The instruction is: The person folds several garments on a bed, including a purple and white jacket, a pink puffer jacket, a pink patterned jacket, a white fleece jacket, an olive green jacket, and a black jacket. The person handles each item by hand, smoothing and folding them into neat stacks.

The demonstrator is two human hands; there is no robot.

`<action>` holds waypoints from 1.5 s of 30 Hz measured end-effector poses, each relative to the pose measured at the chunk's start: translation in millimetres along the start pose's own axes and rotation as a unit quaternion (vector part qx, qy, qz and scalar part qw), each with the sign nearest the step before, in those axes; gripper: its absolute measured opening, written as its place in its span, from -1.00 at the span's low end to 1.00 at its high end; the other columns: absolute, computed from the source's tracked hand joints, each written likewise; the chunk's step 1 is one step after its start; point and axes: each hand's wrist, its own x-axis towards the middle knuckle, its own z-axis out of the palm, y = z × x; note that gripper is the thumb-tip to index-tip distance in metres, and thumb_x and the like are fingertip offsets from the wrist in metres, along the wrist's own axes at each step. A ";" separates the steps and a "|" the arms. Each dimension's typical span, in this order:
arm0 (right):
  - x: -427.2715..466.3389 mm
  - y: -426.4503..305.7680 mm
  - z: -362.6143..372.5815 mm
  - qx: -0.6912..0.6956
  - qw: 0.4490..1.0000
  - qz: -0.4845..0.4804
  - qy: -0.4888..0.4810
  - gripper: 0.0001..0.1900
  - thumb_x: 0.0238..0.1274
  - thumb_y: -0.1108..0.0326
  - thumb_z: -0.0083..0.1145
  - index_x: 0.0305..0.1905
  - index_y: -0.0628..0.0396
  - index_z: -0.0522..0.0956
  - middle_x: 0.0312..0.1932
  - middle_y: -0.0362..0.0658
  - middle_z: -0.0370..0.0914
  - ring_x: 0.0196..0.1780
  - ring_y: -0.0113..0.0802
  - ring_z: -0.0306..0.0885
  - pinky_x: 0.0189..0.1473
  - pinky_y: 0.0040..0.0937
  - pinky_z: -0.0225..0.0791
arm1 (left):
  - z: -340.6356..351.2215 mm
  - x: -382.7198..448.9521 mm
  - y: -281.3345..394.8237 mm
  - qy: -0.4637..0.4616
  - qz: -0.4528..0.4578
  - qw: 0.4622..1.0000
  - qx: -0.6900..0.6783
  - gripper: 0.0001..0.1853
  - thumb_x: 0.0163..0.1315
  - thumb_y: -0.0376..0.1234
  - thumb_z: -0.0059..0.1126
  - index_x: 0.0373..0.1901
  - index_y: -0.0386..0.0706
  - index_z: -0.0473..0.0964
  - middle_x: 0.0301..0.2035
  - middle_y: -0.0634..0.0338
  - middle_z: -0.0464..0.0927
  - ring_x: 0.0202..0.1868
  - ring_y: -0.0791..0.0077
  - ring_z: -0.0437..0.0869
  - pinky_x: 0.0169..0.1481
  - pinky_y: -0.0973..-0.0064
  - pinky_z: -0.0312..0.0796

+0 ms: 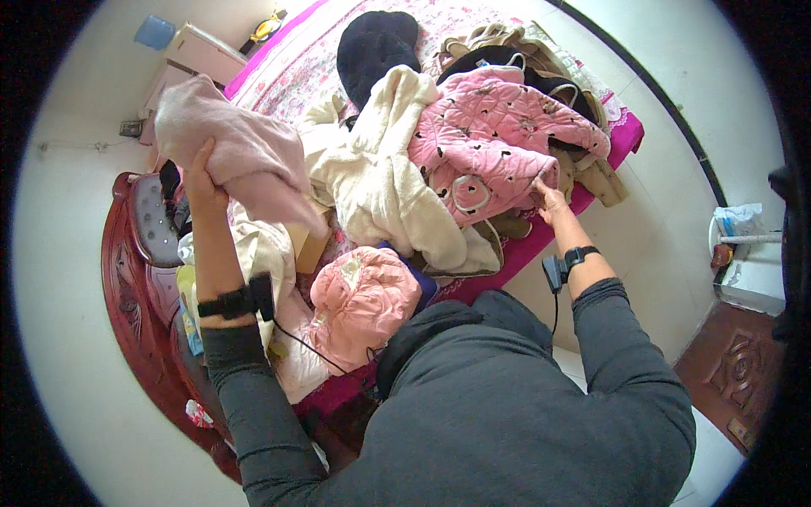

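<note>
My left hand [206,180] holds up a folded pale pink soft cloth [237,149] at the left side of the bed, its lower part hanging to the right. My right hand [551,199] grips the edge of a quilted pink garment [488,139] with small dark motifs and white trim, spread over other clothes. Between the hands lies a cream fleece garment [393,171], partly under the quilted one. Nearer my body sits a bunched pink puffy garment [364,295]. Black clothing [377,54] and beige clothing [602,180] lie towards the far side and right edge.
The bed has a floral sheet [285,82] and a magenta border [538,237]. A carved wooden headboard [127,272] with grey padding stands at the left. A cardboard box [310,244] sits among the clothes. At the right are a white stand [751,285] and a brown mat [728,367].
</note>
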 end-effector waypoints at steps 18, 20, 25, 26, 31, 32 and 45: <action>-210.1 -297.7 162.0 0.151 0.831 -0.470 -0.257 -0.80 0.38 0.25 0.03 -0.01 0.03 0.50 -0.11 -0.18 0.54 -0.02 -0.29 0.51 0.08 -0.33 0.38 | -59.7 -191.3 -105.1 -0.044 -0.326 0.940 0.094 -0.26 0.31 -0.18 0.17 0.46 -0.03 0.04 0.22 0.02 0.38 0.07 0.25 0.61 0.13 0.35 0.44; -246.8 -270.7 187.4 0.083 0.780 -0.527 -0.328 -0.77 0.39 0.24 0.01 0.04 0.02 0.50 -0.07 -0.14 0.54 0.01 -0.24 0.51 0.11 -0.30 0.36 | -48.6 -209.0 -93.1 -0.102 -0.296 0.946 0.079 -0.17 0.25 -0.15 0.25 0.47 -0.06 0.01 0.25 0.00 0.35 0.10 0.26 0.58 0.19 0.34 0.36; -271.0 -105.3 257.6 -0.278 0.616 -0.529 -0.513 -0.68 0.40 0.22 -0.03 0.17 0.00 0.48 0.06 -0.04 0.53 0.08 -0.13 0.51 0.20 -0.22 0.30 | -6.5 -233.3 -97.4 -0.182 -0.226 0.957 -0.029 0.01 0.18 -0.08 0.31 0.52 0.11 -0.21 0.42 -0.05 0.03 0.26 0.06 0.42 0.24 0.19 0.37; -271.9 -71.2 265.8 -0.328 0.571 -0.518 -0.546 -0.66 0.40 0.21 -0.04 0.19 -0.01 0.48 0.08 -0.02 0.53 0.09 -0.10 0.51 0.21 -0.21 0.28 | 0.3 -236.1 -104.1 -0.171 -0.245 0.954 -0.034 0.08 0.16 -0.05 0.32 0.52 0.15 -0.30 0.45 -0.03 -0.11 0.31 -0.03 0.33 0.24 0.11 0.36; -284.9 41.0 231.4 -0.582 0.458 -0.424 -0.521 -0.49 0.18 0.30 0.09 0.28 -0.16 0.42 0.04 0.05 0.55 0.00 0.01 0.54 0.06 -0.08 0.36 | 5.0 -233.5 -161.0 -0.072 -0.206 0.970 -0.111 -0.01 0.14 -0.31 0.27 0.50 -0.07 -0.19 0.27 -0.03 0.18 0.18 0.24 0.44 0.02 0.31 0.52; -283.9 47.2 220.5 -0.565 0.488 -0.392 -0.538 -0.49 0.15 0.29 0.13 0.26 -0.16 0.43 -0.01 0.06 0.57 -0.02 0.03 0.55 0.03 -0.08 0.38 | 0.6 -232.2 -173.6 -0.042 -0.228 0.965 -0.125 -0.02 0.14 -0.41 0.24 0.50 -0.12 -0.19 0.20 -0.03 0.30 0.11 0.28 0.51 -0.06 0.38 0.56; -145.3 116.7 18.2 -0.564 0.770 0.048 -0.295 -0.29 0.19 -0.40 -0.04 -0.29 0.15 0.70 -0.40 -0.08 0.66 -0.30 -0.23 0.60 -0.22 -0.23 0.43 | -15.7 -235.6 -194.5 0.035 -0.443 0.873 -0.201 -0.94 0.12 -0.58 -0.04 -0.42 -0.27 0.40 -0.41 0.13 0.45 -0.38 0.33 0.52 -0.22 0.39 0.51</action>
